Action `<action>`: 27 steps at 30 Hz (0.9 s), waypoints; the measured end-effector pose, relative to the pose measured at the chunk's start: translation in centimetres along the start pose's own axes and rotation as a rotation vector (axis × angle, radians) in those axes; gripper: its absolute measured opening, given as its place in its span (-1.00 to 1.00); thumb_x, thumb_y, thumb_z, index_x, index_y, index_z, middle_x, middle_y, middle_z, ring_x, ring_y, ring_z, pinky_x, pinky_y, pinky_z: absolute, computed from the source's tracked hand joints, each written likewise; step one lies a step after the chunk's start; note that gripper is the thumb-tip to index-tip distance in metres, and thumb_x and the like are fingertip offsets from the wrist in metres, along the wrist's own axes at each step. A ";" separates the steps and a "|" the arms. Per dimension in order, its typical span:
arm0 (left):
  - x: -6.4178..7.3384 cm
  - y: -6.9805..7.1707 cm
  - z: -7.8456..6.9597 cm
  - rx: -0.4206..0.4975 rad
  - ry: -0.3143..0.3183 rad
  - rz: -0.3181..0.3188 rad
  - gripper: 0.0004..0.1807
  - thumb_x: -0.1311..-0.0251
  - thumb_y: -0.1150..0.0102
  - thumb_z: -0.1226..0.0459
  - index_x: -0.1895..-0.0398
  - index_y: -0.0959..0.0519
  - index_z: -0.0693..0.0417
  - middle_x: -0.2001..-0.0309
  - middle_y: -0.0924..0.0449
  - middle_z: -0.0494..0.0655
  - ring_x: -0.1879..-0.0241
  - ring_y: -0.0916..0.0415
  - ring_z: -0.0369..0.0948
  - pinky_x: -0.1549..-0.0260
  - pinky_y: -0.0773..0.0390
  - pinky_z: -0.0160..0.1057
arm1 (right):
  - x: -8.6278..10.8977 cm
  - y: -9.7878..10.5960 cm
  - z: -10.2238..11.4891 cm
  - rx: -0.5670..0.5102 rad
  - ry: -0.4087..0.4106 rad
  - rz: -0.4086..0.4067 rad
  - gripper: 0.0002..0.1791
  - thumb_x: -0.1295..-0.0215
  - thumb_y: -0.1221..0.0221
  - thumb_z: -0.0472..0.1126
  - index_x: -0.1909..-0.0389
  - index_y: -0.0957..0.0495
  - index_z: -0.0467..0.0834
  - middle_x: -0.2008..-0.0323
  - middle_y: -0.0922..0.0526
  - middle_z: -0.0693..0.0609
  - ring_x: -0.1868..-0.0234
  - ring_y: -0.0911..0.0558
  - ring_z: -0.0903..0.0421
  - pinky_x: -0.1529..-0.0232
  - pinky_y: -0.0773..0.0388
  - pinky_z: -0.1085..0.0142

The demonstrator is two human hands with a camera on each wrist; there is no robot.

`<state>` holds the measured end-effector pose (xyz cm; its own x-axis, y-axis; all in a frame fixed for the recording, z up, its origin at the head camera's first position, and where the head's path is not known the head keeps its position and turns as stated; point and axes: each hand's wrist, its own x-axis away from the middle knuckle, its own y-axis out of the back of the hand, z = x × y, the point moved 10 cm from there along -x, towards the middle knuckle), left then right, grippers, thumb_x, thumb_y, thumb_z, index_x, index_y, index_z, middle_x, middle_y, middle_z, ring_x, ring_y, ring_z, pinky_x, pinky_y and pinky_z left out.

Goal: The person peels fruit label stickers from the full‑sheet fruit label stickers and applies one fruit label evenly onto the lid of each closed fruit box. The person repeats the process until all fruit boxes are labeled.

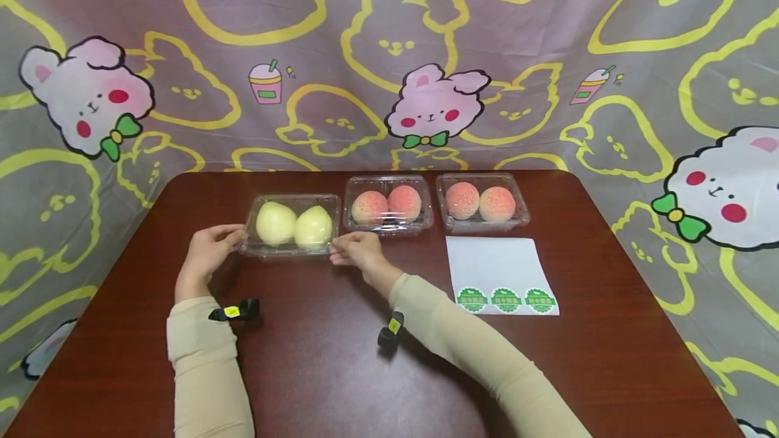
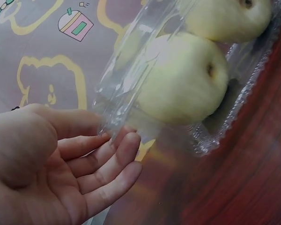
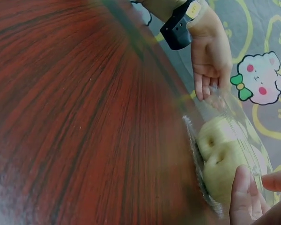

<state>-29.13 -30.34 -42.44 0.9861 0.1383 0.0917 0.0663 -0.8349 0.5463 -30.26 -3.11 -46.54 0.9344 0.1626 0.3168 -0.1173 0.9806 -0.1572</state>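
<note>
A clear plastic fruit box (image 1: 289,252) holding two pale yellow-green, pear-like fruits (image 2: 182,79) is at the left of the table's far part. My left hand (image 1: 207,254) pinches its left edge between thumb and fingers. At the box's near right corner, the thumb and fingers of my right hand (image 1: 363,255) pinch the rim. The right wrist view shows both hands at opposite ends of this box, its lid closed over the fruits (image 3: 222,173). Whether its base touches the table I cannot tell.
Two more clear boxes, the middle one (image 1: 388,227) and the right one (image 1: 483,225), each hold two pinkish peaches. In front of the right box lies a white sheet (image 1: 496,262) with green round stickers (image 1: 506,300). A patterned cloth (image 1: 341,53) hangs behind the brown table (image 1: 328,357).
</note>
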 end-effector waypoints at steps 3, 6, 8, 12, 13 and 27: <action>0.0 -0.1 0.7 0.055 0.037 0.055 -0.44 -0.36 -0.05 0.12 -0.22 -0.40 0.42 0.41 -0.56 -0.59 0.40 -0.49 -0.69 0.32 -0.50 -0.62 | 0.2 -0.1 0.1 0.029 0.022 0.035 -0.82 -0.22 -0.16 -0.44 0.24 -0.60 -0.50 0.56 -0.70 -0.15 0.67 -0.61 0.24 0.40 -0.70 0.30; 0.0 -0.4 1.2 0.111 0.057 0.128 -0.38 -0.36 -0.06 0.10 -0.26 -0.34 0.45 0.41 -0.54 -0.66 0.36 -0.53 -0.67 0.28 -0.56 -0.59 | 0.3 -0.1 0.1 0.054 0.025 0.057 -0.85 -0.22 -0.16 -0.44 0.27 -0.62 -0.48 0.47 -0.73 -0.25 0.65 -0.63 0.24 0.36 -0.71 0.27; 0.0 -0.6 1.2 0.135 0.059 0.182 -0.36 -0.36 -0.06 0.11 -0.28 -0.30 0.47 0.38 -0.56 -0.64 0.33 -0.55 -0.66 0.23 -0.59 -0.55 | 0.4 -0.1 0.0 0.071 0.017 0.065 -0.83 -0.23 -0.16 -0.44 0.23 -0.62 -0.48 0.39 -0.73 -0.33 0.64 -0.63 0.24 0.35 -0.71 0.28; 0.1 -0.9 1.0 0.133 0.047 0.289 -0.34 -0.38 -0.04 0.14 -0.31 -0.23 0.53 0.33 -0.58 -0.58 0.29 -0.56 -0.63 0.15 -0.63 -0.49 | 0.4 0.0 -0.2 0.103 -0.012 0.071 -0.76 -0.25 -0.13 -0.43 0.13 -0.58 -0.52 0.27 -0.71 -0.41 0.65 -0.61 0.26 0.39 -0.70 0.34; 0.2 -0.9 1.0 0.130 0.048 0.310 -0.34 -0.38 -0.04 0.15 -0.31 -0.21 0.54 0.32 -0.59 -0.57 0.28 -0.57 -0.62 0.14 -0.63 -0.47 | 0.4 0.0 -0.3 0.109 -0.018 0.078 -0.75 -0.25 -0.13 -0.43 0.12 -0.57 -0.53 0.25 -0.70 -0.43 0.65 -0.61 0.26 0.41 -0.69 0.35; 0.9 -1.1 1.7 0.075 0.034 0.469 -0.33 -0.34 -0.10 0.15 -0.28 -0.24 0.55 0.28 -0.63 -0.48 0.23 -0.63 -0.47 0.09 -0.66 -0.36 | 2.1 -0.3 -0.7 0.166 -0.039 0.155 -0.74 -0.26 -0.14 -0.40 0.12 -0.55 -0.52 0.21 -0.68 -0.45 0.63 -0.62 0.25 0.38 -0.70 0.33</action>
<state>-28.08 -30.20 -44.35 0.9067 -0.2463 0.3423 -0.3728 -0.8476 0.3777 -28.07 -3.18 -46.48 0.8876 0.3139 0.3371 -0.3155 0.9475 -0.0516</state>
